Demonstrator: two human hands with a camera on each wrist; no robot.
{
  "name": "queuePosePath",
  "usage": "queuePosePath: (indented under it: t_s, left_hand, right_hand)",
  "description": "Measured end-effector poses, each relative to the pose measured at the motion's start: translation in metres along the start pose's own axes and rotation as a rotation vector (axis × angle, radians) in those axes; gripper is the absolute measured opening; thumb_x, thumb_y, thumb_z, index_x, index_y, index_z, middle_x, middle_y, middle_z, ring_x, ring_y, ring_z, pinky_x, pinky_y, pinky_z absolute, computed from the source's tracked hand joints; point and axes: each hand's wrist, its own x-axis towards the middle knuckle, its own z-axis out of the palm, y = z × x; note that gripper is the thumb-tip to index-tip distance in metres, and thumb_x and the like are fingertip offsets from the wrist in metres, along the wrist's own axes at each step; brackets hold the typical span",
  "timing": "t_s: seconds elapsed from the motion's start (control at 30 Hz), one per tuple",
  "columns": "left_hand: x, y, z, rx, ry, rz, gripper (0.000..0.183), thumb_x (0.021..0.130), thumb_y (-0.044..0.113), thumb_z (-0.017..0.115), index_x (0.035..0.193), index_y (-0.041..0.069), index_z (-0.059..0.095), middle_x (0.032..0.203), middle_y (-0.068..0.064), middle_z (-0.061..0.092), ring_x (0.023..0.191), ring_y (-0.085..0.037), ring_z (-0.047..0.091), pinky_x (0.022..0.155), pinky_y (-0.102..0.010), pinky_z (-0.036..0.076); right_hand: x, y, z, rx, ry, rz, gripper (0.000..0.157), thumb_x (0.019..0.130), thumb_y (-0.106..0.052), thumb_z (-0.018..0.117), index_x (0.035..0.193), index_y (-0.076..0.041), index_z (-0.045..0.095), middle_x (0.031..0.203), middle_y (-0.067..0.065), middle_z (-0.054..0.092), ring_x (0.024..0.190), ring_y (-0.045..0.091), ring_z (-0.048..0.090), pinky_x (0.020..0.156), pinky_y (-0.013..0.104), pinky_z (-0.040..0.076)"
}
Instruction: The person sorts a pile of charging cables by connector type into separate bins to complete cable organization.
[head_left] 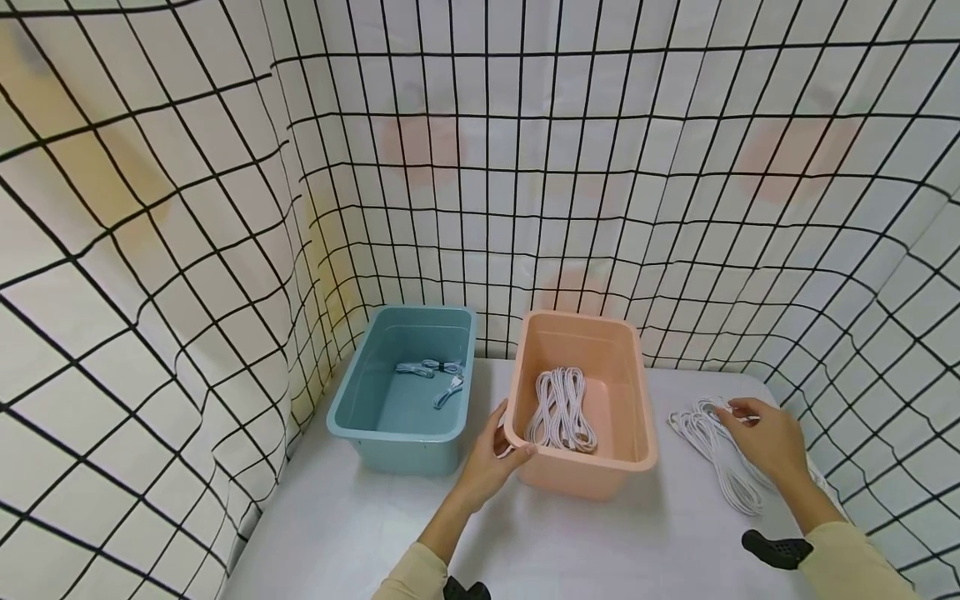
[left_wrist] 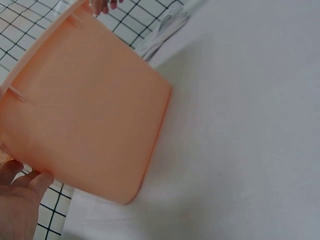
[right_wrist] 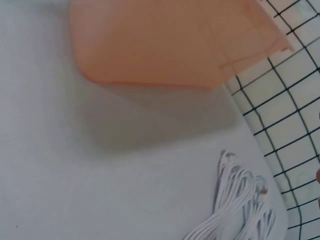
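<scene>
My left hand point(head_left: 487, 467) grips the near left corner of a peach plastic bin point(head_left: 585, 467), its thumb on the front and its fingers along the left side. The left wrist view shows fingertips point(left_wrist: 42, 182) against the bin's outer wall. Inside lies a bundle of white cables point(head_left: 561, 408). To the right, my right hand point(head_left: 765, 437) hangs over more bundled white cables point(head_left: 712, 442) on the table, fingers loosely bent. Only slight bits of its fingertips point(right_wrist: 318, 176) enter the right wrist view, apart from the cables point(right_wrist: 235, 205). No cable shows between its fingers.
A blue bin point(head_left: 397, 450) stands left of the peach one, holding a few small light-blue cables point(head_left: 427, 367). White table point(head_left: 570, 550) lies under everything. Black grid netting point(head_left: 487, 167) over white sheeting encloses the back and both sides.
</scene>
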Motion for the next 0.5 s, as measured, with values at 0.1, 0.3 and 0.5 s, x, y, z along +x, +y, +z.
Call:
queuePosePath:
  t_s: [0.1,0.3,0.5]
  left_hand:
    - [0.001,0.0,0.0,-0.009,0.002,0.007,0.09,0.093,0.021,0.08,0.165,0.018,0.026,0.154,-0.019,0.046,0.136,-0.034,0.052,0.105,-0.043,0.047]
    - [0.001,0.001,0.001,-0.016,0.004,-0.005,0.091,0.093,0.023,0.081,0.165,0.02,0.026,0.155,-0.02,0.045,0.137,-0.036,0.05,0.105,-0.043,0.047]
    - [0.0,0.001,0.0,-0.014,0.002,0.005,0.09,0.094,0.023,0.079,0.165,0.017,0.025,0.155,-0.022,0.044,0.138,-0.038,0.049,0.105,-0.048,0.046]
  right_hand:
    - [-0.006,0.008,0.006,0.002,0.004,0.027,0.048,0.1,-0.032,0.068,0.124,0.009,0.064,0.103,0.025,0.07,0.092,0.043,0.065,0.072,0.051,0.045]
    - [-0.018,0.016,0.016,0.031,0.025,0.134,0.049,0.102,-0.033,0.066,0.128,0.009,0.062,0.105,0.026,0.069,0.096,0.042,0.063,0.072,0.046,0.044]
    - [-0.024,0.025,0.027,0.051,0.051,0.163,0.046,0.101,-0.032,0.068,0.124,0.007,0.065,0.106,0.025,0.07,0.095,0.042,0.064,0.071,0.044,0.043]
